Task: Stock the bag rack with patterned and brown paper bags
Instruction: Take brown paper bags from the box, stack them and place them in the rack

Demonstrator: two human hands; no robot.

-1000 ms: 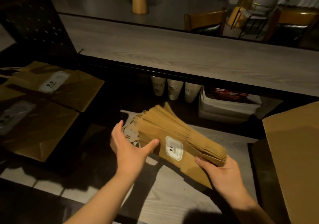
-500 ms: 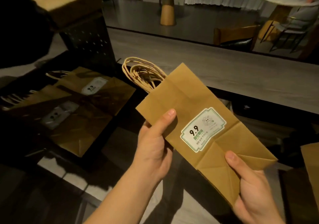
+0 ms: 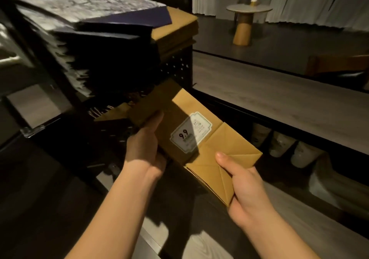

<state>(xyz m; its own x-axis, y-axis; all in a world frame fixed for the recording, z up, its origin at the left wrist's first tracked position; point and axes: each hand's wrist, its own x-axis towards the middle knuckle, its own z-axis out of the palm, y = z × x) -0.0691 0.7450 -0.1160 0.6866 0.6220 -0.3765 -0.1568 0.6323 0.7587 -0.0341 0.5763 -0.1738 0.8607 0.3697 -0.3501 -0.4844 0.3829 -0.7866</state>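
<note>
Bag rack (image 3: 179,67), black with punched holes, fills the upper left. Patterned bags (image 3: 83,5) lie stacked on its upper level, blurred, dark fringed edges showing below them; a pile of plain brown bags (image 3: 179,29) sits just beside them at the right end of that level. Long wooden counter (image 3: 279,91) runs across the right side, with a dark shelf edge under it. Round side table (image 3: 246,19) stands well beyond the counter, near pale curtains. Paper cups (image 3: 279,145) stand in a row under the counter, dim. Bundle of brown bags (image 3: 199,119), flat and folded, is held tilted in front of the rack's lower level, far end in its shadow; whether it touches the rack cannot be told. White sticker (image 3: 189,132) reading "9.9" sits mid-face. Left hand (image 3: 144,149) grips the bundle's left edge, thumb on top, fingers curled under. Right hand (image 3: 242,181) holds the folded bottom end, thumb pressed on top, fingers wrapped beneath.
</note>
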